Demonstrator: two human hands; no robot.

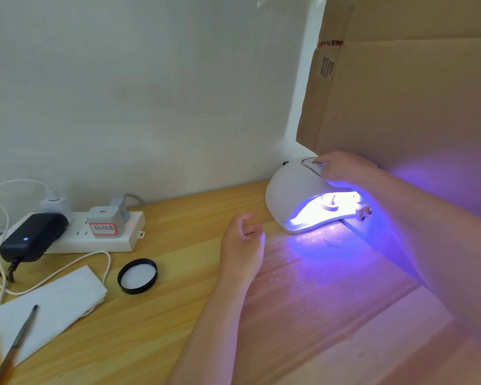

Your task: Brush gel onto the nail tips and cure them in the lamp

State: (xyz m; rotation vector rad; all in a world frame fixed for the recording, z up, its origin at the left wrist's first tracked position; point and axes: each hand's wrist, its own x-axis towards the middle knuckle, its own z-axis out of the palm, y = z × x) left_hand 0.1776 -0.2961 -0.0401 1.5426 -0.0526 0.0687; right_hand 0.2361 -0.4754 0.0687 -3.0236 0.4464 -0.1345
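Observation:
The white curing lamp (295,190) stands at the back right of the wooden table (156,323), lit violet inside. A nail tip stand (331,205) shows under the dome, and a clear strip with a small holder (363,213) sticks out of its right side. My right hand (345,168) rests on top of the lamp with fingertips on its button panel (313,162). My left hand (243,245) hovers loosely curled, holding nothing, just left of the lamp's mouth. A gel brush (18,343) lies on a white pad (53,307) at the front left.
A black jar lid (137,276) lies near the pad. A white power strip (75,232) with a black adapter (32,236), plugs and white cables sits at the back left against the wall. A tall cardboard box (414,87) stands behind the lamp.

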